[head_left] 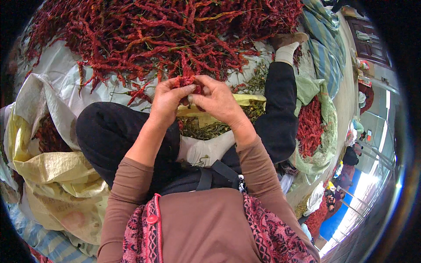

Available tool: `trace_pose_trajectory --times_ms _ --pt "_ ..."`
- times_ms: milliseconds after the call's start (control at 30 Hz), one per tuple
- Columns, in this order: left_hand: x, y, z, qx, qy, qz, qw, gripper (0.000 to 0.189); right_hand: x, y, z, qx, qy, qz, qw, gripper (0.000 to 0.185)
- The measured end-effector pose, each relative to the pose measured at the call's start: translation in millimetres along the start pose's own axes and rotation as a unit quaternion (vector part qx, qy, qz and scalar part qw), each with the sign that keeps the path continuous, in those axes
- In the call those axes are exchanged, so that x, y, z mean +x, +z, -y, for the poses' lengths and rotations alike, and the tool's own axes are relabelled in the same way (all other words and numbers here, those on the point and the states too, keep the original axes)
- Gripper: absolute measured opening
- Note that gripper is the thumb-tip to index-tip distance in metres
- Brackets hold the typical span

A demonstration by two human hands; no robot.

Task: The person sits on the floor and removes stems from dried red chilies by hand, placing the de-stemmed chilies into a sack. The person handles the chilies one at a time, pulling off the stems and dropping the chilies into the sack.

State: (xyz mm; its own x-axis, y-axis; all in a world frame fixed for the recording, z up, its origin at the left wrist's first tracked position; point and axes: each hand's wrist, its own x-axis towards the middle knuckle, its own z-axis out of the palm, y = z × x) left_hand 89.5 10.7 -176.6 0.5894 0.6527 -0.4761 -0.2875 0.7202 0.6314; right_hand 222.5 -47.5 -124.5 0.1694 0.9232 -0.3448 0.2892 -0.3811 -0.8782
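Note:
Both hands meet in front of the lap, closed around a small bunch of dried red chili peppers (185,81). My left hand (169,98) grips the bunch from the left, thumb across it. My right hand (215,98) holds its other side, the two thumb tips nearly touching. Just beyond the fingers lies a large heap of dried red chilies (158,36) on white woven sheeting (108,87). Green-brown stems (210,130) lie in and around a yellow sack piece (250,99) below the hands, between the legs.
An open yellow-white woven sack (49,164) with dark red contents stands at the left. At the right is a green woven sack (324,131) of red chilies (309,126). A striped blue sheet (324,49) lies at the upper right. Several people sit farther off, right.

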Motion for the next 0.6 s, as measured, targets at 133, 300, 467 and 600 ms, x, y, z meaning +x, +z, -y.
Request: trace_pose_trajectory --times_ms 133,300,467,600 --pt "-1 1 -4 -0.042 -0.022 0.046 0.998 0.014 -2 -3 -8 -0.083 -0.036 -0.024 0.996 0.037" --pt "-3 2 -9 0.024 -0.017 0.022 0.999 0.016 -12 -6 -8 -0.237 -0.080 -0.071 0.966 0.020" --pt "-2 -1 -13 -0.017 -0.027 -0.011 0.999 0.014 -15 -9 -5 -0.143 -0.039 -0.055 0.987 0.011" --pt "0 0 -9 -0.027 -0.009 -0.004 1.000 0.010 -18 -9 -7 -0.076 -0.006 -0.022 0.997 0.009"
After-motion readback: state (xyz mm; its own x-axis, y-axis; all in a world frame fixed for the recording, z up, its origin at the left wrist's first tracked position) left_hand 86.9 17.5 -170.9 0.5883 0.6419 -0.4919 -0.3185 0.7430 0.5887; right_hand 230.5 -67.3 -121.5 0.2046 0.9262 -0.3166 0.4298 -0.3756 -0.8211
